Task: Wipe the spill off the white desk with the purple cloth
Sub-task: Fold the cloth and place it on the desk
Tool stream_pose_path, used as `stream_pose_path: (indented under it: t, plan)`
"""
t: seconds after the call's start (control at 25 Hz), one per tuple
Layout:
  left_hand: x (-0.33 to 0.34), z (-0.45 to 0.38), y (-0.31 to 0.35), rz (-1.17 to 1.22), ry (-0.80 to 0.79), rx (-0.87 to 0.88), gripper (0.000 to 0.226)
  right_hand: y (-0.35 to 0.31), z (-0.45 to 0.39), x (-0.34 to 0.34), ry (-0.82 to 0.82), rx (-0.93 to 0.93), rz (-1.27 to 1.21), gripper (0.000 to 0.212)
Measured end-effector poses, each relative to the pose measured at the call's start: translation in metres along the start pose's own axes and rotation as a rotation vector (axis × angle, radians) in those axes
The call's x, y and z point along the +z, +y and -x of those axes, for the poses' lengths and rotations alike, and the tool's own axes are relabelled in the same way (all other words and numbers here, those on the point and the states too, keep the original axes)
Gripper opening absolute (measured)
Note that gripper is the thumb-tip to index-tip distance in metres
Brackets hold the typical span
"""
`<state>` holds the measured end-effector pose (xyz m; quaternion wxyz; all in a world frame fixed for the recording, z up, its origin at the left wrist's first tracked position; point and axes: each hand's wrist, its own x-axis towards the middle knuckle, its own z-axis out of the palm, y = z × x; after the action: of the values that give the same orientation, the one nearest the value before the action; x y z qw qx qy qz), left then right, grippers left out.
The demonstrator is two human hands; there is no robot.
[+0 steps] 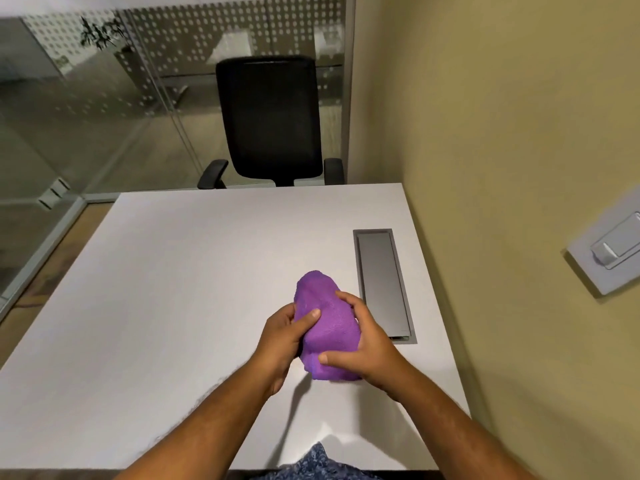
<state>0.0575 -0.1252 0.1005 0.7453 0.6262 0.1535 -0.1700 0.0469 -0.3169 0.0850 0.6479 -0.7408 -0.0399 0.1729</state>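
**A:** so how's that purple cloth (327, 327) going to handle? looks like a soft towel-type rag, bunched into a fat wad and held up just above the worktop (173, 289), a bit right of centre. I'd guess it's light, floppy, zero stiffness, nothing fragile about it

**B:** agreed. Both hands are on it: the left hand (282, 336) cups it from the left with the thumb pressed across the front, and the right hand (367, 344) wraps the right side with its fingers (348, 299) curled over the top and the thumb along the lower edge. So both sets of fingers are clamped on the cloth, neither hanging loose. For wiping I'd keep it wadded and press down with a flat palm on top, since pinching a corner would just let it unfold and drag

**A:** what about the surface?

**B:** smooth white laminate by the look of it, so the cloth should slide easily. I honestly can't make out the spill from here (maybe a faint mark under the cloth near the left wrist, too hard to tell). There's a grey cable hatch (382, 284) set into the top just right of the hands, so I'd keep any liquid away from that slot

**A:** room?

**B:** small office nook: black chair (272, 119) at the far side, glass partition (104, 98) on the left, yellowish wall (502, 116) close on the right with a switch plate (613, 252)
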Motion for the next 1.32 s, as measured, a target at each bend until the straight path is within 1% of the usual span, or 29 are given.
stream_pose_path:
  t: [0.08,0.12,0.2,0.24,0.32,0.4,0.44,0.56,0.64,0.72,0.76,0.8,0.84,0.88,0.92,0.96,1.0,1.04,1.08,1.12,1.16,1.2,1.24,1.28,1.32]
  plan:
    - [0.003,-0.002,0.006,-0.114,0.036,0.125,0.016,0.000,-0.005,-0.001,0.090,0.128,-0.175,0.073]
    - [0.004,-0.002,0.008,-0.164,0.019,0.175,0.011,0.002,-0.008,-0.002,0.126,0.176,-0.250,0.066]
    - [0.007,0.001,0.010,-0.251,-0.021,0.255,0.011,0.004,-0.013,-0.004,0.182,0.196,-0.315,0.061]
    - [0.009,0.003,0.011,-0.278,-0.024,0.279,0.014,0.004,-0.013,-0.004,0.206,0.181,-0.321,0.062]
    - [0.014,0.005,0.011,-0.273,-0.003,0.275,0.017,0.002,-0.014,-0.002,0.249,0.135,-0.321,0.074]
    - [0.017,0.006,0.011,-0.173,-0.008,0.186,0.021,-0.002,-0.014,0.000,0.299,0.101,-0.313,0.086]
    - [0.018,0.005,0.011,-0.120,-0.006,0.139,0.022,-0.005,-0.014,0.002,0.313,0.087,-0.310,0.088]
    - [0.016,0.003,0.016,-0.004,0.011,0.077,0.019,-0.009,-0.013,0.008,0.322,0.041,-0.267,0.081]
    - [0.016,-0.001,0.018,0.039,0.090,0.017,0.020,-0.010,-0.012,0.011,0.323,0.034,-0.232,0.084]
    - [0.017,-0.003,0.017,0.011,0.206,-0.037,0.023,-0.011,-0.012,0.011,0.272,0.074,-0.217,0.100]
    - [0.017,-0.003,0.016,-0.023,0.256,-0.021,0.024,-0.011,-0.012,0.010,0.225,0.088,-0.218,0.105]
    - [0.016,-0.003,0.016,-0.082,0.287,0.032,0.026,-0.010,-0.012,0.009,0.179,0.081,-0.219,0.104]
    - [0.014,-0.003,0.016,-0.151,0.273,0.106,0.030,-0.009,-0.012,0.007,0.140,0.062,-0.217,0.097]
    - [0.010,-0.002,0.015,-0.207,0.195,0.184,0.038,-0.010,-0.012,0.005,0.112,0.041,-0.212,0.086]
    - [0.005,-0.002,0.013,-0.253,0.065,0.230,0.049,-0.011,-0.013,0.003,0.093,0.025,-0.209,0.075]
    - [0.000,-0.001,0.012,-0.316,-0.076,0.231,0.066,-0.011,-0.015,0.000,0.076,0.014,-0.223,0.070]
    - [-0.005,-0.002,0.011,-0.416,-0.189,0.211,0.085,-0.010,-0.016,-0.003,0.055,0.012,-0.254,0.073]
    - [-0.008,-0.004,0.010,-0.560,-0.245,0.195,0.100,-0.008,-0.017,-0.007,0.027,0.014,-0.288,0.081]
    - [-0.008,-0.005,0.011,-0.707,-0.229,0.201,0.106,-0.008,-0.018,-0.011,-0.003,0.016,-0.299,0.091]
    - [-0.006,-0.007,0.011,-0.837,-0.156,0.243,0.097,-0.008,-0.019,-0.014,-0.023,0.013,-0.262,0.097]
    - [-0.004,-0.011,0.010,-0.928,-0.062,0.314,0.076,-0.009,-0.020,-0.015,-0.022,0.011,-0.183,0.098]
    - [-0.001,-0.014,0.008,-0.995,0.028,0.393,0.054,-0.010,-0.020,-0.016,0.005,0.007,-0.078,0.092]
    - [0.000,-0.016,0.004,-1.001,0.075,0.434,0.040,-0.011,-0.020,-0.017,0.054,0.002,0.042,0.081]
    - [0.000,-0.019,-0.002,-0.933,0.064,0.404,0.034,-0.011,-0.019,-0.019,0.108,-0.005,0.173,0.068]
    - [-0.001,-0.021,-0.010,-0.795,0.022,0.310,0.033,-0.009,-0.018,-0.020,0.159,-0.009,0.310,0.059]
